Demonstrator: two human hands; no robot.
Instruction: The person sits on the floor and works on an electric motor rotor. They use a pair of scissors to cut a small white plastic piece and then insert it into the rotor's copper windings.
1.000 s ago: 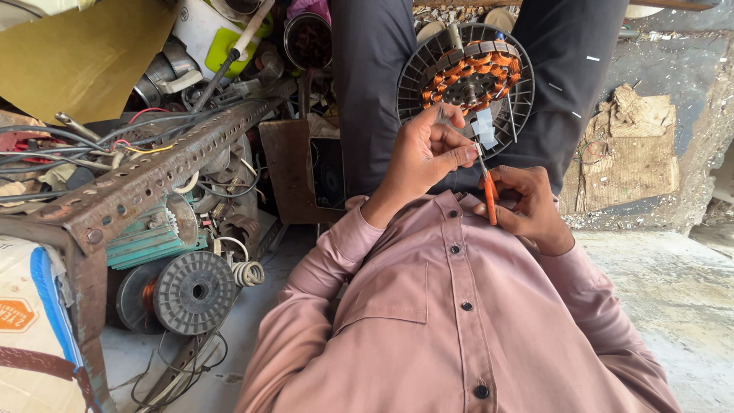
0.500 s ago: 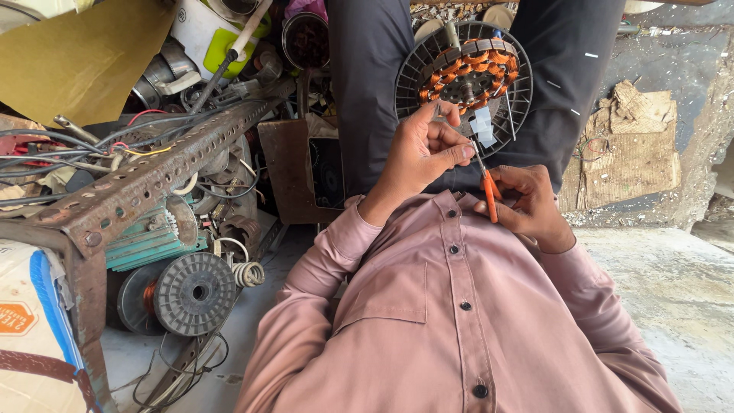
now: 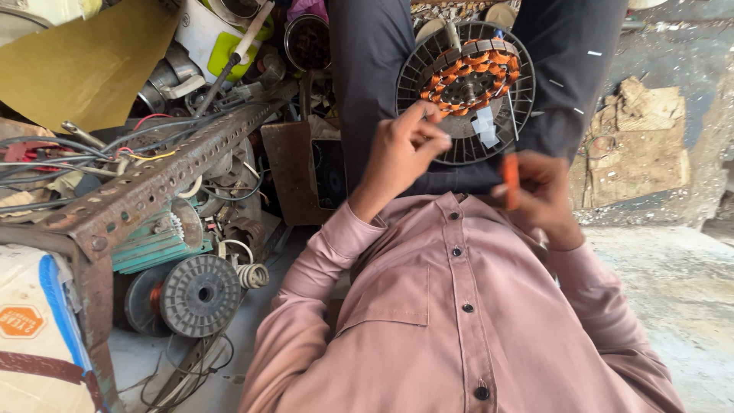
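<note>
A round fan motor [image 3: 466, 84] with a dark spoked frame and orange copper windings rests on my lap between my dark trouser legs. My left hand [image 3: 401, 153] hovers at its lower left rim, thumb and fingers pinched together; I cannot make out anything thin between them. My right hand [image 3: 539, 199] sits just below the motor's right side, closed on an orange-handled screwdriver [image 3: 511, 182], which is blurred. My pink buttoned shirt [image 3: 459, 321] fills the lower part of the view.
A rusty perforated angle-iron frame [image 3: 145, 191] with tangled wires stands at left. Below it lie a grey wire spool [image 3: 201, 294], a teal motor part [image 3: 157, 241] and a cardboard box [image 3: 30, 336]. Brown cardboard [image 3: 76, 61] and buckets are behind. Bare concrete floor [image 3: 673, 283] lies at right.
My right hand has shifted the screwdriver slightly right and up, its shaft away from my left fingers. My left hand stays pinched by the motor rim.
</note>
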